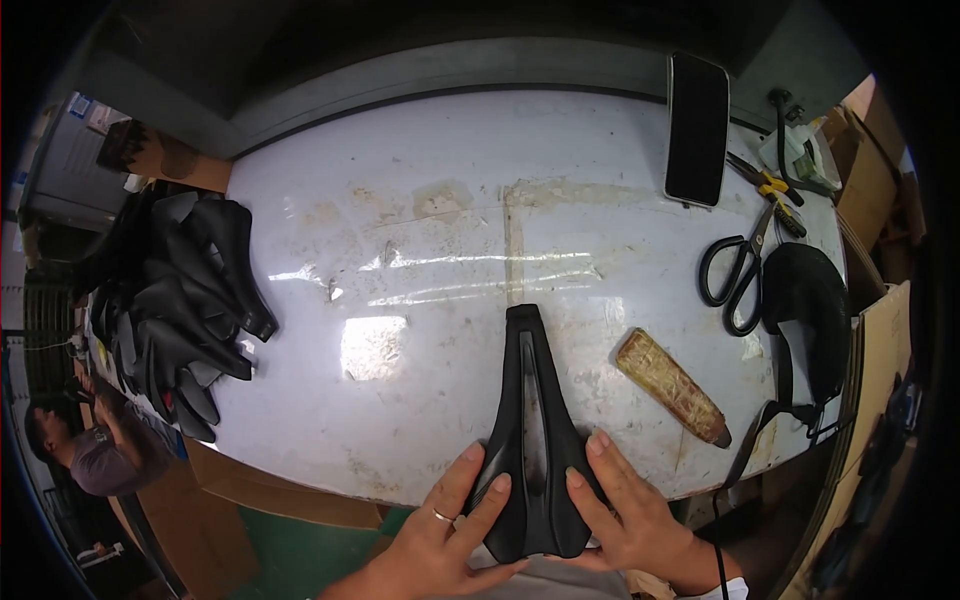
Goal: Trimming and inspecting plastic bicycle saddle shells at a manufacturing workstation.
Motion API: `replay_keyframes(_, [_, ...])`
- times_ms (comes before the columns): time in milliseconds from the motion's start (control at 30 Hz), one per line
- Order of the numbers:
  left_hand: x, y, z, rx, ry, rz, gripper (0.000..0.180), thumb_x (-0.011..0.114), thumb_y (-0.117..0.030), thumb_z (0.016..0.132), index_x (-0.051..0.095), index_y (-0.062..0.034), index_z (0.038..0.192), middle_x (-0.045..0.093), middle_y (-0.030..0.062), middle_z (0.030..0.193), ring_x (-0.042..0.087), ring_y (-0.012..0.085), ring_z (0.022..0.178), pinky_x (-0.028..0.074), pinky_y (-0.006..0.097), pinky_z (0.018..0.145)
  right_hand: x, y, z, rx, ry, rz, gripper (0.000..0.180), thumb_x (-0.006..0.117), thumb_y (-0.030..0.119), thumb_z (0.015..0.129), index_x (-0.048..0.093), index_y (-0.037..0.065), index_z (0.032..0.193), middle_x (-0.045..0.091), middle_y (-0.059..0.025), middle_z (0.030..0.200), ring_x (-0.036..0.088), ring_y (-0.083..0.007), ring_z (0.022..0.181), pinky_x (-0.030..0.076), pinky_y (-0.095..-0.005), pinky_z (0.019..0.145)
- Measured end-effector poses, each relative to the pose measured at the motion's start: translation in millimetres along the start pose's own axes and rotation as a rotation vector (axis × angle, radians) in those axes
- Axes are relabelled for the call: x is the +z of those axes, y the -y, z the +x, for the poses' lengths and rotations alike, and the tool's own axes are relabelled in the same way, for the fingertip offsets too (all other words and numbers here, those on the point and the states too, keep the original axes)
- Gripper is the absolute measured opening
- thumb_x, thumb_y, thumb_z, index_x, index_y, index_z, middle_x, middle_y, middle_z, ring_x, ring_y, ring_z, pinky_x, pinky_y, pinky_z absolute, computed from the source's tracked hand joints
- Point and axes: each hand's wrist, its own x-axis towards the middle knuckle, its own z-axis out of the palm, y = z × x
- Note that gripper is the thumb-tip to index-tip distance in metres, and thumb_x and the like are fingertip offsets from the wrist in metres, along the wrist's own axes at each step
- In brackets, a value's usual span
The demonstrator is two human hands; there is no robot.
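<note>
Watching through the head camera from my station, I see the left hand (440, 535) and the right hand (640, 520) holding a black bicycle saddle (510, 420) between them, at the near edge of the worktop (450, 240). The left fingers (460, 478) are moderately parted, two tips pressed to the saddle's left wing and the thumb along its rear edge; one carries a ring (442, 516). The right fingers (622, 482) mirror that on the right wing, parted about as much, with the thumb partly hidden. The saddle's narrow nose points away from me over the worktop; I can't tell whether it touches. Just right of it lies a wrapped, yellowish-brown tool handle (672, 387). Farther right I find black-handled scissors (740, 272), yellow-handled pliers (768, 183), a dark-screened phone (697, 130) and a black domed thing (808, 310) near the edge. A thin black cord (718, 540) crosses in front of the right wrist. A heap of black saddles (190, 300) crowds the worktop's left end, a cardboard box (205, 168) behind it, and beyond the left edge a co-worker (125, 450) appears.
</note>
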Motion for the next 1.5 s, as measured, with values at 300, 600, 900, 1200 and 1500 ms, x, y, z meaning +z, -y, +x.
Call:
replay_keyframes(300, [-4,1,2,0.095,0.110,0.214,0.094,0.077,-0.053,0.086,0.043,0.0098,0.147,0.033,0.0466,0.148,0.047,0.0609,0.132,0.053,0.053,0.100,-6,9,4,0.002,0.023,-0.091,0.080,0.072,0.054,0.090,0.053,-0.009,0.137,0.045,-0.0415,0.142,0.052,-0.0552,0.130,0.057,-0.0484,0.096])
replay_keyframes(600, [8,26,-6,-0.192,-0.203,-0.473,0.046,0.067,-0.020,0.099,0.058,0.0041,0.137,0.059,0.0239,0.141,0.068,0.0334,0.114,0.052,0.036,0.102,6,7,-6,-0.010,-0.137,-0.026,0.085,0.084,0.050,0.081,0.055,-0.008,0.136,0.048,-0.0388,0.141,0.054,-0.0551,0.128,0.056,-0.0514,0.098])
replay_keyframes(900, [0,40,-3,-0.430,0.078,-1.665,0.031,0.062,-0.025,0.103,0.063,0.0029,0.116,0.071,0.0149,0.102,0.071,0.0247,0.095,0.057,0.038,0.090,-8,38,-52,0.350,0.294,1.031,0.093,0.088,0.014,0.076,0.040,0.006,0.155,0.026,-0.0167,0.166,0.036,-0.0479,0.146,0.046,-0.0511,0.109])
replay_keyframes(1200, [-16,12,-9,-0.438,0.049,-1.405,0.026,0.049,-0.015,0.109,0.058,0.0061,0.122,0.070,0.0130,0.102,0.068,0.0204,0.099,0.054,0.035,0.091,-32,50,-40,-0.123,0.137,0.339,0.100,0.092,0.015,0.068,0.042,0.005,0.154,0.032,-0.0245,0.161,0.040,-0.0503,0.143,0.042,-0.0556,0.110])
replay_keyframes(1500, [-12,6,-13,-0.482,0.043,-1.346,0.025,0.055,-0.012,0.107,0.058,0.0061,0.123,0.071,0.0124,0.100,0.069,0.0182,0.095,0.055,0.031,0.087,-30,50,-40,-0.130,0.120,0.365,0.091,0.090,0.009,0.069,0.047,0.000,0.149,0.036,-0.0268,0.158,0.041,-0.0511,0.142,0.045,-0.0535,0.108])
